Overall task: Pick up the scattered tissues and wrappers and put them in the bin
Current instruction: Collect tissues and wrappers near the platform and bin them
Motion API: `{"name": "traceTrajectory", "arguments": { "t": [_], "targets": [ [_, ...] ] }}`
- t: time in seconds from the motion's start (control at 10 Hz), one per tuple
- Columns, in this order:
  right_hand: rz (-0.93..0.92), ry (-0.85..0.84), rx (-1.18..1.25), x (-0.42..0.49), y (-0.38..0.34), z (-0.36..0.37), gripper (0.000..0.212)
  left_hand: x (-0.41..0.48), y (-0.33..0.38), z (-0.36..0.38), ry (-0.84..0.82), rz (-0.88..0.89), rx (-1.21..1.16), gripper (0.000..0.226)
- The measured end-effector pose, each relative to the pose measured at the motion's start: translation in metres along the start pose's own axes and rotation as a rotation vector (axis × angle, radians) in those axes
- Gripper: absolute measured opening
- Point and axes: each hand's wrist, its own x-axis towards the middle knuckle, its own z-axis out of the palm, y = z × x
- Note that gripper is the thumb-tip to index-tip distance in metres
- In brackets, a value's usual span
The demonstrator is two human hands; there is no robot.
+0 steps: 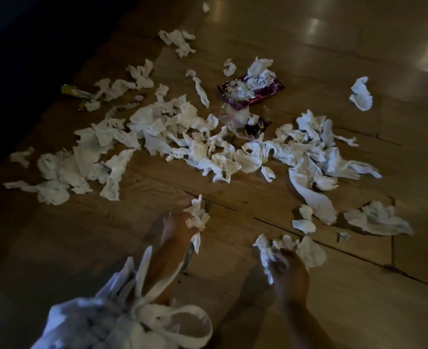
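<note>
White crumpled tissues (182, 137) lie scattered over a brown wooden plank floor (157, 197), densest in a band across the middle of the view. We note outlying pieces: one separate tissue (361, 94) well apart at the right, and one small scrap (206, 6) at the far edge.

Wrappers lie among the tissues:
- A purple printed wrapper (250, 90) lies flat beyond the main band, with a tissue resting on its far end.
- A clear plastic wrapper (235, 119) lies just beside it, on the near side.
- A yellow foil wrapper (74, 91) lies at the left edge of the litter, partly under tissue.

We see the left hand (176, 222) low over the floor, fingers curled round a wad of white tissue (198, 215) that sticks out past the knuckles. The right hand (287, 270) is near the floor too, fingers closed on a bunch of white tissue (265, 250). Part of that bunch touches the boards.

A white plastic bag (102, 321) with long handle loops sits at the lower left, against the left forearm. We cannot tell whether the arm passes through the loops. Lighting is dim, and finer detail on the wrappers is not legible.
</note>
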Motion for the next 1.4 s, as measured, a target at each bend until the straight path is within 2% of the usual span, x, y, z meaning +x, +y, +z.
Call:
{"name": "traceTrajectory", "arguments": {
  "t": [0.1,0.2,0.3,0.4,0.5,0.6,0.7,0.8,1.0,1.2,1.4],
  "targets": [
    [0.043,-0.054,0.041,-0.014,-0.016,0.011,0.027,-0.01,-0.003,0.004,-0.051,0.016,-0.067,0.041],
    [0.123,-0.067,0.223,-0.017,-0.031,0.009,0.028,-0.022,-0.008,-0.001,-0.063,-0.053,-0.189,0.041],
    [0.189,-0.242,0.386,-0.022,-0.052,0.003,0.017,-0.046,-0.018,-0.023,-0.053,-0.098,-0.24,0.037],
    [0.102,-0.304,0.459,-0.039,-0.092,-0.008,0.011,-0.083,-0.031,-0.058,0.017,-0.101,-0.288,0.04],
    [-0.002,-0.311,0.411,-0.064,-0.13,-0.01,0.009,-0.125,-0.052,-0.097,0.107,-0.106,-0.366,0.035],
    [-0.041,-0.368,0.449,-0.099,-0.169,-0.006,0.022,-0.173,-0.077,-0.134,0.185,-0.113,-0.438,0.027],
    [-0.104,-0.529,0.479,-0.15,-0.21,-0.001,0.019,-0.229,-0.113,-0.168,0.278,-0.167,-0.592,0.021],
    [-0.251,-0.67,0.442,-0.207,-0.246,0.007,0.013,-0.284,-0.151,-0.193,0.386,-0.168,-0.752,0.03],
    [-0.365,-0.956,0.445,-0.327,-0.309,0.035,0.017,-0.383,-0.217,-0.235,0.628,-0.172,-0.771,0.014],
    [-0.506,-1.125,0.364,-0.428,-0.349,0.054,0.023,-0.455,-0.286,-0.258,0.835,-0.263,-0.87,0.021],
    [-0.503,-1.286,0.355,-0.518,-0.389,0.074,0.028,-0.503,-0.354,-0.278,1.056,-0.406,-0.995,0.021]
  ]
}}
